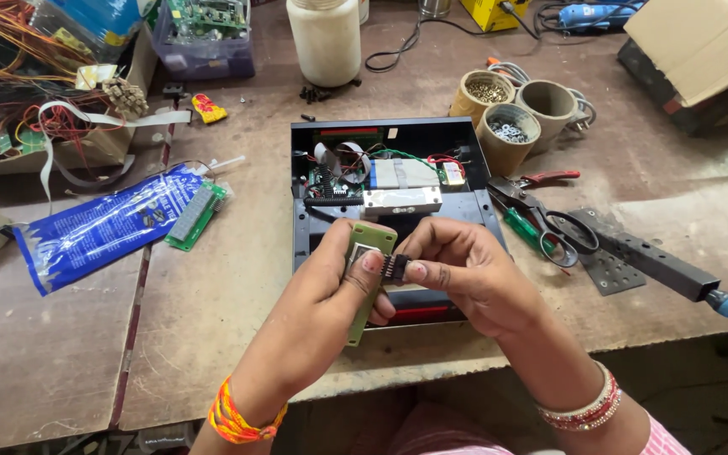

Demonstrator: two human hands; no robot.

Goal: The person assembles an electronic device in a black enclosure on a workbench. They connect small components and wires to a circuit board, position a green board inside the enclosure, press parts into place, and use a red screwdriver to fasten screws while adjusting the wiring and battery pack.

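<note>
Above the open black case (393, 181), my left hand (330, 291) pinches the upright green board (367, 270) while my right hand (465, 270) pinches the black connector (394, 267) against its right edge.

This is a small electronics repair workshop. The worn brown wooden desk (212, 312) is scratched and stained. On it stands an open black plastic device case (393, 181) with wires and circuit boards inside. Near it are three cardboard tubes with small screws and washers (511, 114), red-handled pliers (532, 181), black scissors (562, 232), and a tangled bundle of orange wires (10, 42).
</note>
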